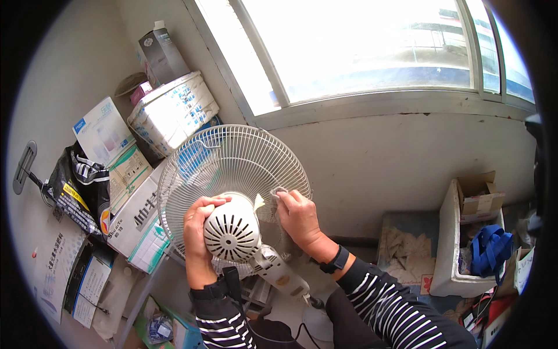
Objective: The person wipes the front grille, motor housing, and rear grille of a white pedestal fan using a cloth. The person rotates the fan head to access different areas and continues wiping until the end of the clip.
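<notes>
A white electric fan [272,271] faces away from me, its round wire guard [244,163] spreading out behind the motor. My left hand [198,231] grips the slotted white motor housing [232,235] from its left side. Pinched in the fingers of my right hand [300,216] is a grey cloth [277,193], held against the rear of the guard on its right side. A small pale yellow tab [259,202] sticks up from the housing between both hands. My right palm hides part of the cloth.
Stacked cartons [130,227] and a white foam box [176,113] stand left of the fan. A window [366,48] is set in the wall ahead. At right, a foam box [444,244] holds blue straps [490,248]. A black cord [279,340] hangs below the fan.
</notes>
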A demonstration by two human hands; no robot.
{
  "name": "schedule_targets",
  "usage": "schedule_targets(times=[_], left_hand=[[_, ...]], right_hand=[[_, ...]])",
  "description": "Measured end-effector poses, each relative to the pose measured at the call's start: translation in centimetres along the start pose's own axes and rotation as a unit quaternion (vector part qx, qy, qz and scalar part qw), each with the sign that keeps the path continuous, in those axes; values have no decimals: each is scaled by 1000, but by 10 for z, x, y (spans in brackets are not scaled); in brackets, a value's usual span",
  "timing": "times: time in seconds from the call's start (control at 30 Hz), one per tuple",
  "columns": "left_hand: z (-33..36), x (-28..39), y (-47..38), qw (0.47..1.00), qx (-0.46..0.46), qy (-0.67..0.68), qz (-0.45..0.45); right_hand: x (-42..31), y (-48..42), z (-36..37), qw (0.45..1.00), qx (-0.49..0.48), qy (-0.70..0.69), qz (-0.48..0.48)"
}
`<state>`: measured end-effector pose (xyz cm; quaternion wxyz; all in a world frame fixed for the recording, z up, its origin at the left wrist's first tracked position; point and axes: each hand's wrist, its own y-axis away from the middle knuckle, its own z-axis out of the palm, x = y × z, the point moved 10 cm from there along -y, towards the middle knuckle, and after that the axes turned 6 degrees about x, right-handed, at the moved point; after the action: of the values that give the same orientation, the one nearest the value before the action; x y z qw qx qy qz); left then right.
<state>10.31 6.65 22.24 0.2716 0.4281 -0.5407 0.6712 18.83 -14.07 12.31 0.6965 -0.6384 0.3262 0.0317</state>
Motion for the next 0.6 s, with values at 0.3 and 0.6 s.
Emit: schedule_targets(times=[0.3,0.6], left_hand=[[-8,-8,-4,999,8,49,0],[-3,-1,-4,1000,-2,11,7]], right_hand=[[-15,22,70,994,-60,-69,56],[-6,-11,29,998,-24,-63,-7]])
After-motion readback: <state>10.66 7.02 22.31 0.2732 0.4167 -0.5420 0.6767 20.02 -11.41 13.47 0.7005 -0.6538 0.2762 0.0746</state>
